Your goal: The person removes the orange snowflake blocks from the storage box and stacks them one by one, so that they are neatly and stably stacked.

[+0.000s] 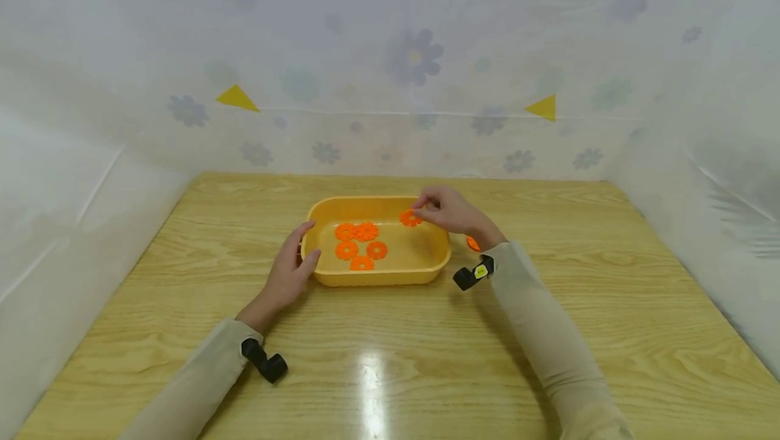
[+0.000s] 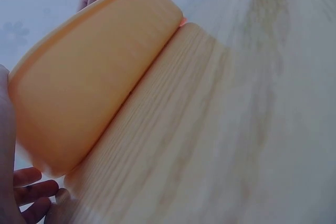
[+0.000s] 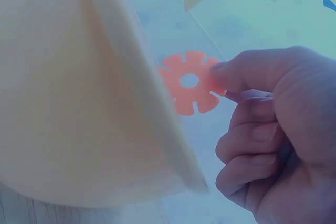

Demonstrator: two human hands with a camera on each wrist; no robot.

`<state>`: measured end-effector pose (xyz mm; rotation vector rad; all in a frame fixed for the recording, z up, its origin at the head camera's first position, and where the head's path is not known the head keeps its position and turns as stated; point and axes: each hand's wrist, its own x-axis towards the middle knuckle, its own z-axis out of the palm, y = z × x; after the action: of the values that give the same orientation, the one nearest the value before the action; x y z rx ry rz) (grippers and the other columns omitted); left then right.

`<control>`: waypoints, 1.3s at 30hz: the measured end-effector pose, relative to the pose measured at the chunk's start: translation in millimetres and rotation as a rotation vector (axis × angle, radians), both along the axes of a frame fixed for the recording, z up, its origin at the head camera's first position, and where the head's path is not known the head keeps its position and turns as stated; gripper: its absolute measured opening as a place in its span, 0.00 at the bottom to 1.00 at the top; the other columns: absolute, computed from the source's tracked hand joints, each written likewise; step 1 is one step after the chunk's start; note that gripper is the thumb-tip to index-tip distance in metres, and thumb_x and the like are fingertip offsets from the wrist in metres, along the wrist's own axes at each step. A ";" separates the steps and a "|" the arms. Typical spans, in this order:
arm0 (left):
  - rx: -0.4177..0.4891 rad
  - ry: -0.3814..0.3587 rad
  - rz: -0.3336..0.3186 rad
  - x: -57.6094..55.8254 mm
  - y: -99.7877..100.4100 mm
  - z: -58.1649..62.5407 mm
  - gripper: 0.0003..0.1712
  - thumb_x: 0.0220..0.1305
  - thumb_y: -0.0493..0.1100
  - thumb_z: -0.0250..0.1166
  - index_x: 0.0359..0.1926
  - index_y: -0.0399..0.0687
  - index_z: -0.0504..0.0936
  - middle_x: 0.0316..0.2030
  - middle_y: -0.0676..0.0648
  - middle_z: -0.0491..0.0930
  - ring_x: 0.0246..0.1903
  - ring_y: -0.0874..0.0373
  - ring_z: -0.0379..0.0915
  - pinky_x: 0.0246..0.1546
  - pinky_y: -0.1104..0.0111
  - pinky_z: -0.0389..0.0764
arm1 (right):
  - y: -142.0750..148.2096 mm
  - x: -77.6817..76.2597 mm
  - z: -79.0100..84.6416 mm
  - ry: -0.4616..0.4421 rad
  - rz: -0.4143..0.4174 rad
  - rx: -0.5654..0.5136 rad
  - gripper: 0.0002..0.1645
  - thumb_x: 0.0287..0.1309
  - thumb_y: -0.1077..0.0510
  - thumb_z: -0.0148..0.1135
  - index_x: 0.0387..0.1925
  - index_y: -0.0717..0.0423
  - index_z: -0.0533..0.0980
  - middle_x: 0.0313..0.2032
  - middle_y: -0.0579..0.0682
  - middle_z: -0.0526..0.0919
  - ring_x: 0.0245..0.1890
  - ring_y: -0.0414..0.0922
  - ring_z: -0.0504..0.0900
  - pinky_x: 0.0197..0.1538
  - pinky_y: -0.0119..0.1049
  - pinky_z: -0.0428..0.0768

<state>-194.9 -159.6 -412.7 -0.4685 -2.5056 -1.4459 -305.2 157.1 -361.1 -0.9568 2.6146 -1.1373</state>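
A yellow plastic basin (image 1: 376,277) stands on the table with several orange notched plastic discs (image 1: 347,250) on its floor, two of them overlapping. My left hand (image 1: 288,277) holds the basin's left end, its thumb over the rim; in the left wrist view, some of its fingers (image 2: 39,192) curl beside the basin's outer wall. Above the basin's far right corner, my right hand (image 1: 449,211) pinches another orange notched disc (image 3: 190,83) between thumb and forefinger. This disc has a round centre hole and slots around its edge. The right hand's other fingers are curled.
One more orange piece (image 1: 472,243) lies on the table right of the basin, partly hidden by the right wrist. The wooden table (image 1: 378,332) meets a flower-patterned white curtain (image 1: 365,88) at the back, with similar sheets at both sides. Each wrist wears a black camera (image 1: 268,364).
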 end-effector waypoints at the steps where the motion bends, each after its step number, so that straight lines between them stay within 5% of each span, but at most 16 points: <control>1: 0.000 -0.003 -0.002 2.0 0.8 2.9 0.29 0.68 0.33 0.53 0.68 0.27 0.59 0.64 0.27 0.63 0.43 0.46 0.67 0.40 0.74 0.68 | 1.8 0.8 -0.3 -0.009 -0.011 -0.010 0.09 0.65 0.60 0.58 0.39 0.62 0.81 0.15 0.46 0.67 0.15 0.39 0.60 0.28 0.32 0.68; 9: 0.010 -0.002 -0.001 2.5 0.6 4.3 0.29 0.68 0.33 0.53 0.68 0.28 0.59 0.64 0.27 0.63 0.42 0.47 0.67 0.39 0.75 0.68 | 17.1 5.3 -3.3 -0.081 -0.086 -0.081 0.10 0.67 0.56 0.57 0.35 0.60 0.77 0.26 0.62 0.74 0.21 0.41 0.63 0.30 0.33 0.65; 18: 0.020 0.016 -0.002 1.8 0.6 3.5 0.29 0.67 0.32 0.53 0.68 0.28 0.60 0.63 0.27 0.64 0.41 0.48 0.67 0.38 0.75 0.69 | 34.3 12.3 -4.4 -0.080 -0.161 -0.084 0.13 0.68 0.54 0.56 0.36 0.61 0.77 0.21 0.48 0.71 0.23 0.43 0.63 0.34 0.35 0.65; 29: 0.026 0.005 -0.008 2.5 -0.3 3.1 0.29 0.68 0.32 0.52 0.68 0.27 0.59 0.63 0.25 0.62 0.41 0.47 0.67 0.37 0.76 0.69 | 63.8 14.9 -13.2 -0.118 -0.239 -0.104 0.14 0.69 0.53 0.54 0.41 0.61 0.77 0.24 0.47 0.73 0.21 0.41 0.63 0.30 0.34 0.66; 39: 0.024 0.013 -0.015 0.8 -0.1 1.8 0.29 0.68 0.32 0.52 0.68 0.27 0.59 0.63 0.25 0.62 0.40 0.48 0.65 0.37 0.74 0.67 | 78.8 40.9 5.0 -0.080 -0.268 -0.115 0.12 0.69 0.61 0.51 0.40 0.68 0.75 0.23 0.46 0.70 0.21 0.39 0.61 0.31 0.34 0.65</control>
<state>-194.1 -159.6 -410.9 -0.4914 -2.4775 -1.4721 -264.3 235.9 -356.1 -0.5757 2.6953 -1.3678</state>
